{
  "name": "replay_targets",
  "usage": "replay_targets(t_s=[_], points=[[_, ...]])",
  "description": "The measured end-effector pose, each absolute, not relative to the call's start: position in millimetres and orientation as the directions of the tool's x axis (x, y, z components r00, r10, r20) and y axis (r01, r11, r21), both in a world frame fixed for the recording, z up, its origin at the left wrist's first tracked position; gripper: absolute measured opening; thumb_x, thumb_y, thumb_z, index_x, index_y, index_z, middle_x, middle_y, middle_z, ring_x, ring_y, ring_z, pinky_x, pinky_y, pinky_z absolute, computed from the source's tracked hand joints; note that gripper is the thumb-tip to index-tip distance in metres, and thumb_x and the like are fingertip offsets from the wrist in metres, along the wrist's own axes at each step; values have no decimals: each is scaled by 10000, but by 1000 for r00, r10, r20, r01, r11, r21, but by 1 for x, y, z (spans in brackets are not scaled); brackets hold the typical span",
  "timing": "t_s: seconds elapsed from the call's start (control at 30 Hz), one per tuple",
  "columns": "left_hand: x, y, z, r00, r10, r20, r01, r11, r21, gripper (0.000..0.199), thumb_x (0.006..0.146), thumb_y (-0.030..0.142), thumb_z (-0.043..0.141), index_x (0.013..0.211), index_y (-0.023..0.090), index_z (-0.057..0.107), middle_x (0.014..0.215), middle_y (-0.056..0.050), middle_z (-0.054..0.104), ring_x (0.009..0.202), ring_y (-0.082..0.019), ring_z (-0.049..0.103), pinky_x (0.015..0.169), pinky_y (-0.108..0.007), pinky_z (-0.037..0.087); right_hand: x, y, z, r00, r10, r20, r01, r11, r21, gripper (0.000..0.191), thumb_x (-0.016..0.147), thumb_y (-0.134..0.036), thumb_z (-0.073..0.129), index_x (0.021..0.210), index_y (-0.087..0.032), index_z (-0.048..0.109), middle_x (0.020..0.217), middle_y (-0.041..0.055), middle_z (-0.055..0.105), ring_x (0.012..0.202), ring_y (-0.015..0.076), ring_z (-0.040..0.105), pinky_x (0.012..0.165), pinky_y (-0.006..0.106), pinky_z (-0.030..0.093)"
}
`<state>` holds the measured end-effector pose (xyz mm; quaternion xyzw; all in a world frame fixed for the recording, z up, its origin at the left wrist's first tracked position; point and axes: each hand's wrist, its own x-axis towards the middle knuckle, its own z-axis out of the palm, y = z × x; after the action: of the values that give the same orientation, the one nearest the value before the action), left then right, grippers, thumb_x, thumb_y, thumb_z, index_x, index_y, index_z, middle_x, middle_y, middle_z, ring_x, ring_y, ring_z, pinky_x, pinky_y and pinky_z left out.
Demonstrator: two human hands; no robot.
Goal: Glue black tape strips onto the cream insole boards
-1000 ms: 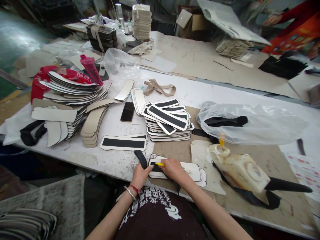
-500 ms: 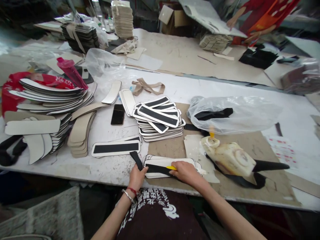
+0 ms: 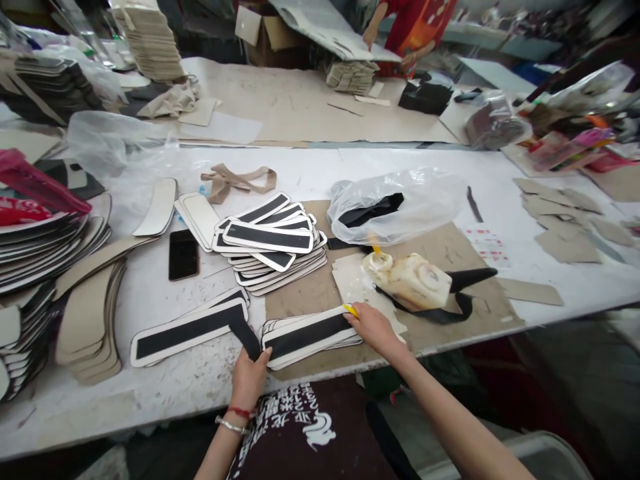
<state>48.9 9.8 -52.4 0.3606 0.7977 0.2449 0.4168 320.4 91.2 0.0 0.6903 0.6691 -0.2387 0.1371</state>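
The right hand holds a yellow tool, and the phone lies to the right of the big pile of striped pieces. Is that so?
Not quite: the head view shows the phone to the left of the big pile of striped pieces, not the right. The right hand does hold a yellow tool.

The panel, white, long and round-cornered, lies flat atop the stack with a black band along its middle, while a black strip slants just beyond the stack's left end and a yellow tool sits at its right.
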Motion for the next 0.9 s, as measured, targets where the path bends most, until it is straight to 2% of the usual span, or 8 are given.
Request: replay_targets(t_s=[0.17, 0.4, 0.57, 0.8, 0.9], points=[[49, 11, -51, -355, 799, -485, 358, 596, 719, 345, 672, 389, 572, 887, 120, 577, 877, -133, 667, 823, -274, 613, 733, -356, 463, 326, 95, -8, -29, 861, -508, 983, -68, -172, 235, 858, -370, 415, 908, -187, 553, 964, 73, 615, 909, 195, 562, 706, 254, 343], [54, 12, -45, -374, 801, -468, 436, 597, 674, 364, 667, 409, 576, 900, 129, 579, 897, -141, 663, 863, -297, 609, 752, -371, 461, 330, 101, -18, -53, 851, -522, 978, -61, -199, 247, 851, -355, 424, 918, -168, 571, 957, 87, 623, 911, 195, 567, 734, 248, 357], [54, 11, -41, -343, 803, -487, 385, 593, 707, 440, 679, 406, 578, 1024, 134, 551, 985, -121, 654, 933, -272, 594, 830, -356, 441, 333, 102, -23, -76, 850, -522, 973, -52, -226, 234, 849, -343, 433, 926, -168, 568, 957, 84, 616, 903, 192, 568, 734, 247, 361], [57, 15, -28, -349, 760, -548, 241, 639, 731, 303, 647, 332, 613, 878, 139, 580, 954, -111, 672, 914, -252, 608, 815, -334, 466, 339, 103, -28, -130, 844, -520, 962, -20, -272, 221, 853, -337, 442, 923, -165, 560, 949, 79, 609, 889, 181, 565, 738, 241, 352], [56, 16, -29, -321, 755, -573, 206, 646, 735, 300, 654, 315, 615, 884, 126, 586, 936, -113, 678, 889, -244, 618, 784, -329, 483, 340, 104, -28, -153, 841, -519, 957, -4, -289, 217, 851, -324, 440, 910, -153, 560, 932, 87, 609, 871, 189, 568, 721, 247, 352]])
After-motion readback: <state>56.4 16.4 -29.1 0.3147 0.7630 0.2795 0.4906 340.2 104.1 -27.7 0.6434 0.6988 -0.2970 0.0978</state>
